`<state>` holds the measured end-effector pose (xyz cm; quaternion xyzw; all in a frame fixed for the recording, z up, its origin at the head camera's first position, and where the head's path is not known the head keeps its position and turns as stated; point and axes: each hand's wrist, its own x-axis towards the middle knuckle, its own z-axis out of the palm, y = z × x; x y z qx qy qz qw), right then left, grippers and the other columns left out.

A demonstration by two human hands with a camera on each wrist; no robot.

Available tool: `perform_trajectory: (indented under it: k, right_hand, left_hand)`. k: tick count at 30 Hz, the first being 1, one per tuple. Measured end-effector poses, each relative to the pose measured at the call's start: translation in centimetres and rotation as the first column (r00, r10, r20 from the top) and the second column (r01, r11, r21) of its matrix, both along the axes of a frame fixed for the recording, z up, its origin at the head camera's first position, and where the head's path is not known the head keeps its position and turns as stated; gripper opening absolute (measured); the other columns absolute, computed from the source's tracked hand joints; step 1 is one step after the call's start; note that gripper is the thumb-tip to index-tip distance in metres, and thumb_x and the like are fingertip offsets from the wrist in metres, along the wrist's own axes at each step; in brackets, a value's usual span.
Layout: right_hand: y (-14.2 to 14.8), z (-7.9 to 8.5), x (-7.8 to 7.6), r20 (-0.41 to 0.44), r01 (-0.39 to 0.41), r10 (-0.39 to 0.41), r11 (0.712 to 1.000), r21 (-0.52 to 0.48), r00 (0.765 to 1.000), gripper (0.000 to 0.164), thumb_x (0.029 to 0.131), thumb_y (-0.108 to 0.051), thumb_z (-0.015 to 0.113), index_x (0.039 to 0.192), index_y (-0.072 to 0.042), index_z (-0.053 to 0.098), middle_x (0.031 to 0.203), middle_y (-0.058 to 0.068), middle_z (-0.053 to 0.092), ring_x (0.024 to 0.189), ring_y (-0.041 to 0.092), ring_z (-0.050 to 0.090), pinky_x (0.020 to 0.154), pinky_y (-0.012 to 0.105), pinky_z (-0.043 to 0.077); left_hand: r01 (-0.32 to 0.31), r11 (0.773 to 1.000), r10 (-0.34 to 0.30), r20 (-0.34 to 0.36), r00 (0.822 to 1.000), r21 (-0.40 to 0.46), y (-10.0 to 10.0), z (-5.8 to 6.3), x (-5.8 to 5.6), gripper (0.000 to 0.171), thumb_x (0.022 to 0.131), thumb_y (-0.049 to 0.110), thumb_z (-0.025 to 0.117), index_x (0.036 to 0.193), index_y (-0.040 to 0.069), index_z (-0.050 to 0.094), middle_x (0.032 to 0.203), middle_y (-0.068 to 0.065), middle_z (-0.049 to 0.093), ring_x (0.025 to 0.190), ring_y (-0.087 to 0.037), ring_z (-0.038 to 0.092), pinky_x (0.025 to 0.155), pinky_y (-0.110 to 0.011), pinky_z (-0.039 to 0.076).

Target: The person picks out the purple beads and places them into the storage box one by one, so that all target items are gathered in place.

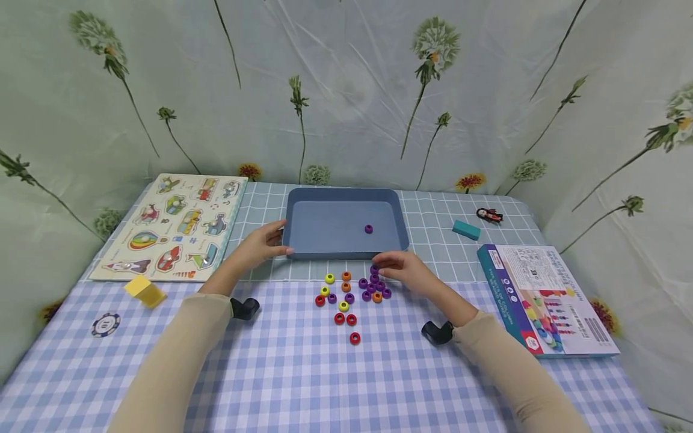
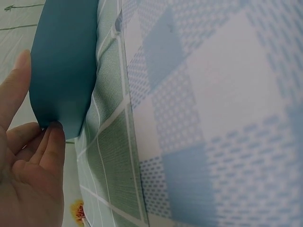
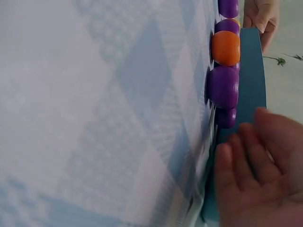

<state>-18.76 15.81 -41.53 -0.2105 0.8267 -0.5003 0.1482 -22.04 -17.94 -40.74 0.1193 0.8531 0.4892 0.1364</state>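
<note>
A blue-grey tray (image 1: 341,255) stands at the back middle with one purple bead (image 1: 369,229) inside. My left hand (image 1: 262,243) holds the tray's front left corner, thumb by the rim and fingers against the wall. In the left wrist view, those fingertips (image 2: 56,126) touch the tray's side (image 2: 66,61). By the front right corner, my right hand (image 1: 403,270) hovers over purple beads (image 1: 372,287). Its fingers are loosely bent with nothing visible between them; the right wrist view shows the hand (image 3: 265,175) beside a purple bead (image 3: 223,87) and an orange bead (image 3: 226,48).
Red beads (image 1: 351,320), yellow beads (image 1: 329,278) and orange beads (image 1: 346,276) lie before the tray. A picture puzzle board (image 1: 173,225), yellow block (image 1: 145,291) and poker chip (image 1: 105,325) are left. Rightward are a teal block (image 1: 466,230), a small figure (image 1: 489,215) and a box (image 1: 547,300).
</note>
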Motion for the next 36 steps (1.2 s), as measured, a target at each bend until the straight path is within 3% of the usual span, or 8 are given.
perform_trajectory:
  k: [5, 10, 16, 21, 29, 36]
  right_hand:
    - [0.2, -1.1, -0.6, -0.047, -0.012, 0.018, 0.993, 0.120, 0.999, 0.027, 0.078, -0.007, 0.055, 0.105, -0.010, 0.057, 0.102, 0.002, 0.055, 0.088, 0.012, 0.052, 0.076, 0.024, 0.044]
    - [-0.1, -1.3, -0.8, -0.124, -0.039, 0.062, 0.983, 0.178, 0.990, 0.022, 0.077, -0.008, 0.057, 0.099, -0.012, 0.061, 0.097, -0.001, 0.057, 0.086, 0.010, 0.051, 0.075, 0.025, 0.043]
    - [-0.4, -1.0, -0.7, -0.128, -0.041, 0.063, 0.984, 0.171, 0.990, 0.020, 0.076, -0.009, 0.059, 0.096, -0.009, 0.061, 0.091, -0.001, 0.058, 0.079, 0.009, 0.052, 0.071, 0.022, 0.044]
    - [-0.5, 0.5, -0.8, -0.114, -0.025, 0.035, 0.996, 0.089, 0.993, 0.025, 0.077, -0.015, 0.058, 0.100, -0.005, 0.058, 0.093, 0.002, 0.057, 0.081, 0.013, 0.054, 0.071, 0.024, 0.045]
    - [-1.0, 2.2, -3.9, -0.120, 0.081, -0.085, 0.996, -0.042, 0.989, 0.028, 0.078, -0.014, 0.056, 0.103, -0.001, 0.055, 0.096, 0.008, 0.056, 0.084, 0.015, 0.054, 0.072, 0.026, 0.046]
    - [-1.8, 1.4, -6.5, -0.095, 0.137, -0.127, 0.985, 0.102, 0.987, 0.022, 0.078, -0.010, 0.057, 0.099, -0.005, 0.057, 0.096, 0.007, 0.056, 0.085, 0.016, 0.052, 0.071, 0.028, 0.045]
  left_hand:
    - [-0.008, 1.000, 0.008, -0.001, 1.000, -0.005, 0.0, 0.0, 0.1, 0.076, 0.073, 0.020, 0.063, 0.132, 0.007, 0.017, 0.135, -0.010, 0.016, 0.118, -0.027, 0.025, 0.092, -0.036, 0.029]
    - [-0.011, 1.000, 0.011, -0.005, 1.000, -0.013, 0.0, 0.1, 0.1, 0.077, 0.072, 0.022, 0.063, 0.132, 0.007, 0.017, 0.135, -0.010, 0.016, 0.118, -0.027, 0.025, 0.092, -0.036, 0.029]
    - [-0.019, 1.000, 0.019, -0.003, 1.000, -0.020, 0.0, 0.2, 0.2, 0.076, 0.072, 0.021, 0.063, 0.132, 0.008, 0.018, 0.135, -0.010, 0.016, 0.118, -0.027, 0.025, 0.092, -0.036, 0.029]
    - [-0.020, 1.000, 0.020, 0.002, 1.000, -0.016, 0.2, 0.1, 0.1, 0.075, 0.073, 0.019, 0.063, 0.132, 0.007, 0.018, 0.135, -0.010, 0.016, 0.118, -0.027, 0.025, 0.092, -0.035, 0.029]
    - [-0.029, 0.999, 0.029, 0.005, 1.000, -0.028, 0.2, 0.1, -0.3, 0.076, 0.072, 0.019, 0.064, 0.132, 0.007, 0.019, 0.135, -0.010, 0.017, 0.117, -0.027, 0.027, 0.092, -0.035, 0.029]
    - [-0.022, 0.999, 0.022, 0.005, 1.000, -0.025, 0.2, 0.1, -0.1, 0.077, 0.072, 0.019, 0.064, 0.132, 0.006, 0.018, 0.135, -0.011, 0.016, 0.117, -0.028, 0.026, 0.092, -0.035, 0.029]
